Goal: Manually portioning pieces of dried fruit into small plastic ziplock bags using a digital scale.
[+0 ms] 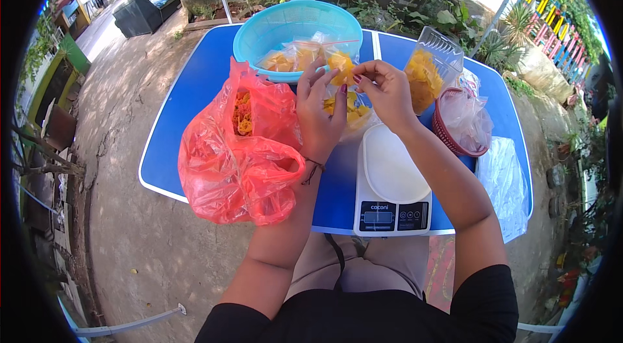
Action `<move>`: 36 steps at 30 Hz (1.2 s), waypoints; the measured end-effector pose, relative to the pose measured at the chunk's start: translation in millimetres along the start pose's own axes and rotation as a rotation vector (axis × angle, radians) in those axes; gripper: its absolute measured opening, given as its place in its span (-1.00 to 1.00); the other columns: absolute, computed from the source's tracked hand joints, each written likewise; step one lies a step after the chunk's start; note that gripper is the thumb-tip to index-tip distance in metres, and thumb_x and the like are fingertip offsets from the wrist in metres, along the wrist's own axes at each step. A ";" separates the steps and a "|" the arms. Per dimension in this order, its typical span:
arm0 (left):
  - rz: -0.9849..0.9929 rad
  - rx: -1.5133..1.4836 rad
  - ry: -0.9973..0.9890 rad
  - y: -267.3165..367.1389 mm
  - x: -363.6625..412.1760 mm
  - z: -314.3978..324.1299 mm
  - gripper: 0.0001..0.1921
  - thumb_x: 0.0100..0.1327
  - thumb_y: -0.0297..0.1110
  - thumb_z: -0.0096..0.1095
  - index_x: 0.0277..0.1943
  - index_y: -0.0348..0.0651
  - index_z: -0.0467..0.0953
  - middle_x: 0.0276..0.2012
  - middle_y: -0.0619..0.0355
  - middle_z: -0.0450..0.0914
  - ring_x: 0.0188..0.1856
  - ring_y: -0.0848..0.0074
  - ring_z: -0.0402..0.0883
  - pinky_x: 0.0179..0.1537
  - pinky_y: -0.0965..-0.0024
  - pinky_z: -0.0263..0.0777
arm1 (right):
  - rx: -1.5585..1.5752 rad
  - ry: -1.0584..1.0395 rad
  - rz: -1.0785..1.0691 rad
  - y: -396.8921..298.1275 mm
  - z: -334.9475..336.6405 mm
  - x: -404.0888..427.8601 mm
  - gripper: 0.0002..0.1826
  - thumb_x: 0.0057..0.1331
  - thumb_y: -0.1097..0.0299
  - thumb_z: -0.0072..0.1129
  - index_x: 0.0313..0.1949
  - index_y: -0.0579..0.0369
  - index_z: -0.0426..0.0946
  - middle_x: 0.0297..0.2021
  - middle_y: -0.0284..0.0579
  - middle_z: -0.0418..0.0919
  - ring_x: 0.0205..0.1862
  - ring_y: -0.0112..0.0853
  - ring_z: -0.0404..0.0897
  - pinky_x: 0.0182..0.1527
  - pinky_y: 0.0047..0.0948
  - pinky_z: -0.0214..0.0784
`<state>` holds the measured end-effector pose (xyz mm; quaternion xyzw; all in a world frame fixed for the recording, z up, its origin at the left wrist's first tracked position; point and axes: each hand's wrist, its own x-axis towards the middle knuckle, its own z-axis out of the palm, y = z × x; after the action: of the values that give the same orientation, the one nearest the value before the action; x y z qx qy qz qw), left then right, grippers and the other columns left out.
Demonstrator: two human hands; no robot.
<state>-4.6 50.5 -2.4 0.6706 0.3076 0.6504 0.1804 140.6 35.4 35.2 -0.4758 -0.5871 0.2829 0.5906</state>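
Between my hands is a small clear zip bag of yellow chips (340, 66), in front of the blue basin. With thumb and forefinger, my right hand (384, 92) pinches at the bag's right edge. My left hand (319, 109) has its fingers spread against the bag's left side; whether they grip it is unclear. Under the hands lies another clear bag with yellow pieces (355, 116), partly hidden. A white Coconi kitchen scale (395, 165) sits nearest me, its oval pan bare. Beside my left wrist stands a red plastic bag (224, 168) with orange-yellow pieces showing through its opening.
The light blue basin (253, 36) at the table's back holds several filled clear bags (284, 58). To the right are a clear plastic container (440, 46) of yellow chips, a dark red basket (445, 124) of clear bags, and a white plastic bag (503, 187) over the blue table's edge (530, 187).
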 end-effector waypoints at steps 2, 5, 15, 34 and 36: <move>0.045 0.139 0.008 -5.0 1.8 -3.1 -0.62 0.23 -0.55 0.34 0.13 -0.28 0.56 0.31 -0.13 0.39 0.27 0.11 0.47 0.19 0.21 0.44 | -0.020 0.007 -0.032 5.9 13.9 17.0 -0.88 0.33 0.64 0.14 -0.17 0.30 0.62 -0.30 -0.15 0.69 -0.23 -0.53 0.66 -0.16 -0.55 0.53; 0.068 0.317 -0.007 -9.6 1.7 -6.7 -0.55 0.23 -0.57 0.29 0.20 -0.29 0.50 0.36 -0.16 0.31 0.35 0.04 0.34 0.26 0.16 0.36 | -0.067 0.017 -0.049 10.4 32.9 39.5 -0.86 0.32 0.60 0.16 -0.16 0.31 0.63 -0.29 -0.08 0.71 -0.21 -0.48 0.69 -0.13 -0.51 0.54; -0.047 0.302 -0.030 -11.9 2.6 -9.7 -0.58 0.26 -0.68 0.10 0.19 -0.34 0.45 0.28 -0.12 0.35 0.29 0.10 0.38 0.20 0.22 0.40 | -0.263 -0.087 -0.070 15.6 24.5 33.6 -0.81 0.20 0.56 0.24 -0.16 0.22 0.63 -0.23 -0.05 0.71 -0.18 -0.39 0.70 -0.13 -0.42 0.53; -0.480 -0.352 0.015 -24.1 1.3 -4.1 -0.73 0.34 -0.69 -0.10 0.01 -0.29 0.47 -0.07 0.11 0.58 -0.29 0.61 0.64 -0.21 0.60 0.49 | -0.799 -0.785 -0.091 47.5 16.0 17.2 -0.51 0.13 0.39 0.33 0.11 0.05 0.54 0.26 -0.07 0.38 0.19 -0.01 0.31 0.25 -0.10 0.22; -0.507 -0.338 0.016 -23.6 1.8 -6.5 -0.73 0.33 -0.69 -0.14 -0.01 -0.28 0.49 -0.08 0.11 0.58 -0.27 0.61 0.62 -0.16 0.55 0.50 | -0.766 -0.765 -0.120 46.5 21.5 15.3 -0.46 0.12 0.33 0.36 0.13 0.03 0.53 0.26 -0.06 0.39 0.22 0.00 0.32 0.26 -0.10 0.22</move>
<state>-15.3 68.2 -15.6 0.5279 0.3541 0.6318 0.4437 132.7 72.0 -3.0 -0.4855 -0.8475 0.1675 0.1343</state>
